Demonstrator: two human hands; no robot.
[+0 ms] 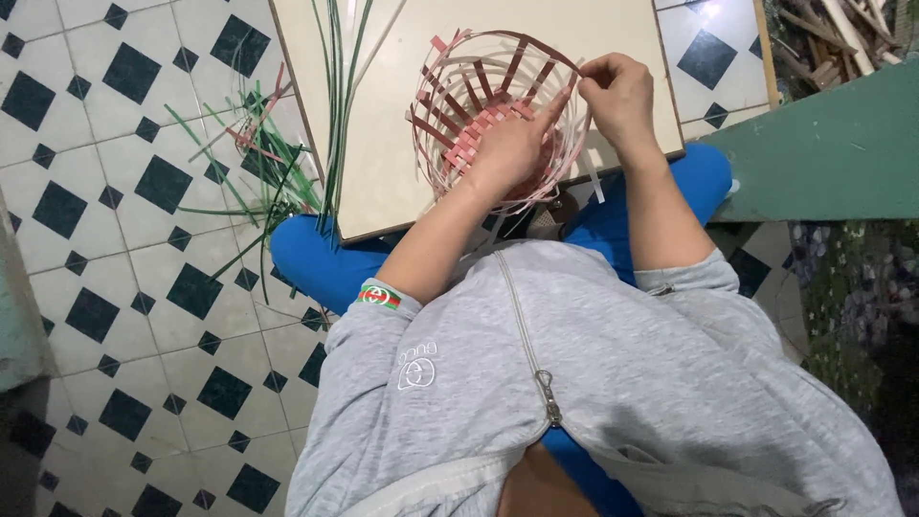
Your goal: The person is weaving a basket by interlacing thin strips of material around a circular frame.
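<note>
- Woven basket [479, 115] of red and pale strips, half-finished, on a cream board [383, 144] across the lap.
- Left hand [512, 144] inside the basket, fingers pressed flat on the woven base.
- Right hand [620, 96] at the rim, pinching a strip.
- Loose green strips [278, 168] on the tiled floor [115, 239], left of the board.

**Basket on board, strips to the left**

Set on the surface [383, 144], toward its right half: a woven basket [459, 105]. Left hand [512, 144] inside the basket, right hand [622, 96] at its right rim. Along the surface's left part, long strips [337, 96]. Further left, on the floor [115, 239], loose strips [258, 144]. Beneath the surface, both knees.
</note>
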